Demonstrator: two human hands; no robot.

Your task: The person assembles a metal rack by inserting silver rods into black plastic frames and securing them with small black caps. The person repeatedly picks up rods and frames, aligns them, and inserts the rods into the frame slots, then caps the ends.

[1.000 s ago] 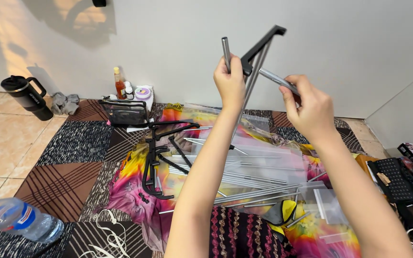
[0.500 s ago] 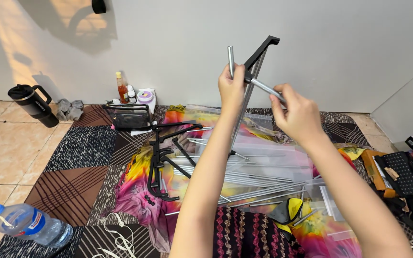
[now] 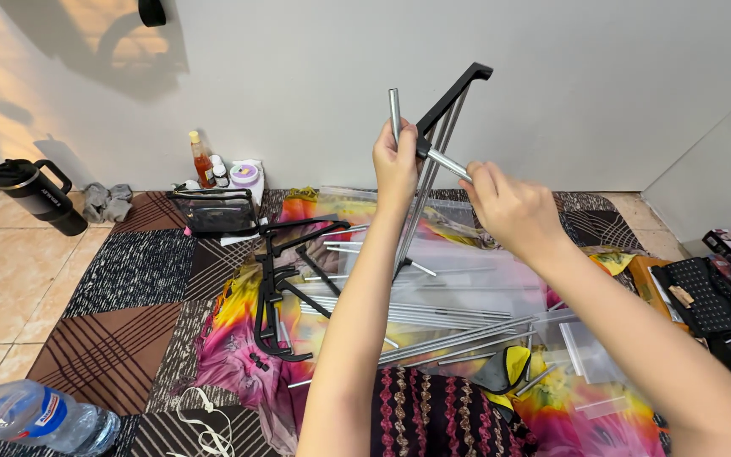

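Observation:
My left hand (image 3: pixel 395 165) is raised in front of the white wall and grips a black plastic bracket piece with metal rods (image 3: pixel 448 101) fixed to it; one short silver rod sticks up above the fist. My right hand (image 3: pixel 509 207) holds another silver rod (image 3: pixel 446 163) that runs into the bracket's joint. Below, on a bright pink and yellow cloth (image 3: pixel 239 338), lie several loose silver rods (image 3: pixel 416 317) and black frame pieces (image 3: pixel 277 288).
Patterned mat (image 3: pixel 129 279) on tiled floor. Black travel mug (image 3: pixel 35 196) far left, small bottles and a tape roll (image 3: pixel 222 173) by the wall, clear pouch (image 3: pixel 213 211), water bottle (image 3: pixel 35 415) bottom left, black keyboard-like item (image 3: pixel 704 296) right, clear plastic bags (image 3: pixel 484 279).
The view has shifted slightly; both hands stay raised with the bracket. My right hand has slid closer along the rod toward the bracket joint.

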